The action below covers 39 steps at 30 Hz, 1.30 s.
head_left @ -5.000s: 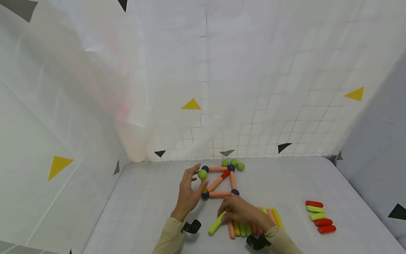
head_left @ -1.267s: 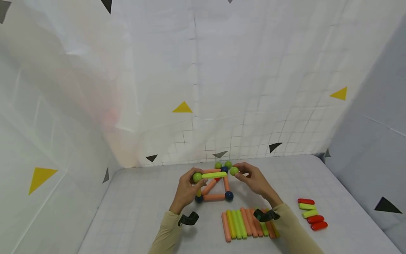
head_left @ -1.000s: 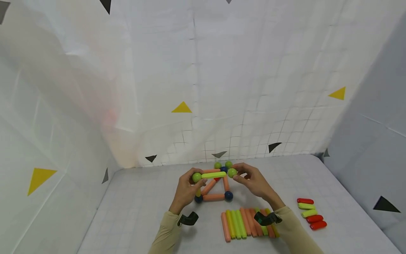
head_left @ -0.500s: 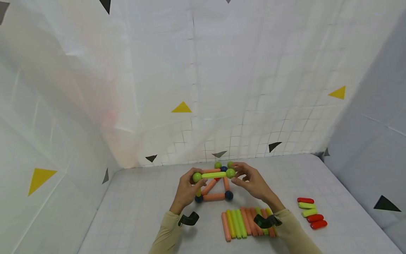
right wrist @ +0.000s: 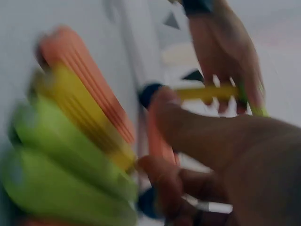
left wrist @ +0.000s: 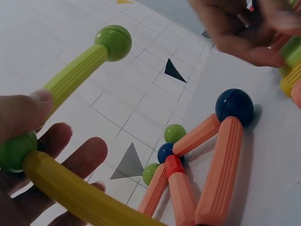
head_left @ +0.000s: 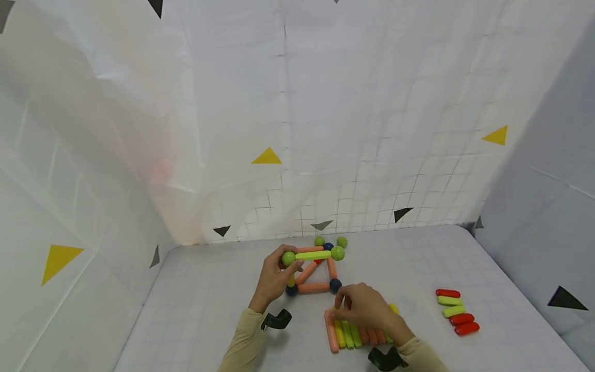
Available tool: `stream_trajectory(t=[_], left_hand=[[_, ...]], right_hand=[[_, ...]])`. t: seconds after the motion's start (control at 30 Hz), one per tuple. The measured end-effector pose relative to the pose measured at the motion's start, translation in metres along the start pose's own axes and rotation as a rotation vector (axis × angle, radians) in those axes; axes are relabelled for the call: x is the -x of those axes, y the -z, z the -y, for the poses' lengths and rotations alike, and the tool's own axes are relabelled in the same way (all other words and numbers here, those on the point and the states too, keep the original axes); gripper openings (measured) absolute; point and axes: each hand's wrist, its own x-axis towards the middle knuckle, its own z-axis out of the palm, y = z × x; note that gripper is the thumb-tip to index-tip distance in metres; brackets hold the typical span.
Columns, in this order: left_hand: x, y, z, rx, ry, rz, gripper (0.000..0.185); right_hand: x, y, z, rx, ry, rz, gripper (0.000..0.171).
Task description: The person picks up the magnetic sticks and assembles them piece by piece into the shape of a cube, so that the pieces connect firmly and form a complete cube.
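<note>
My left hand (head_left: pixel 273 281) pinches a green ball (left wrist: pixel 18 153) and the end of a lime stick (left wrist: pixel 75 75) between thumb and fingers. A second green ball (head_left: pixel 338 253) sits on the stick's far end. Below the held ball, a yellow stick (left wrist: pixel 80 193) runs down to a dark blue ball (head_left: pixel 291 290) of the flat frame. Salmon sticks (head_left: pixel 313 288) and blue balls form this frame, with a partly red diagonal. My right hand (head_left: pixel 364 310) is over the row of sticks, fingertips near a yellow stick (right wrist: pixel 89 113), thumb apart; the right wrist view is blurred.
The row's salmon stick (head_left: pixel 332 331) lies leftmost, beside several yellow, lime and salmon ones. Short red (head_left: pixel 467 328) and lime pieces (head_left: pixel 453 311) lie at the right. Two loose-looking green balls (head_left: pixel 342 242) lie by the frame's back corner. A white wall (head_left: pixel 372 103) rises behind.
The right hand brought a green ball to the lime stick's free end, let go of it there, and moved down to the stick row. The left hand has kept its hold.
</note>
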Motion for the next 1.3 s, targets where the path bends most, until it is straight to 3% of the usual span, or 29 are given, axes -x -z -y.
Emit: stream_trajectory(t=[0.23,0.33,0.53,0.67,0.83,0.97,1.13,1.3], left_hand=[[-0.001,0.001,-0.001,0.007,0.002,0.005,0.027],[0.0,0.0,-0.002,0.018,0.012,0.003,0.023],[0.0,-0.001,-0.002,0.026,0.015,-0.002,0.021],[0.0,-0.001,-0.002,0.029,0.006,-0.002,0.021],[-0.001,0.0,-0.001,0.027,-0.008,-0.002,0.021],[-0.001,0.001,-0.001,0.03,-0.005,0.0,0.021],[-0.001,0.001,0.0,0.047,0.005,-0.002,0.021],[-0.001,0.001,0.0,0.05,0.003,-0.013,0.021]], right_hand=[[0.002,-0.025,0.032,0.231,-0.139,-0.02,0.041],[0.001,-0.032,0.039,0.272,-0.171,-0.023,0.043],[0.0,-0.044,0.043,0.292,-0.171,-0.02,0.037],[-0.002,-0.047,0.042,0.223,-0.164,-0.031,0.031],[-0.003,-0.042,0.04,0.058,-0.101,-0.125,0.024],[-0.007,-0.031,0.035,-0.031,-0.099,-0.245,0.02],[-0.013,-0.022,0.022,-0.076,-0.105,-0.418,0.018],[-0.018,-0.017,0.01,-0.052,-0.063,-0.562,0.019]])
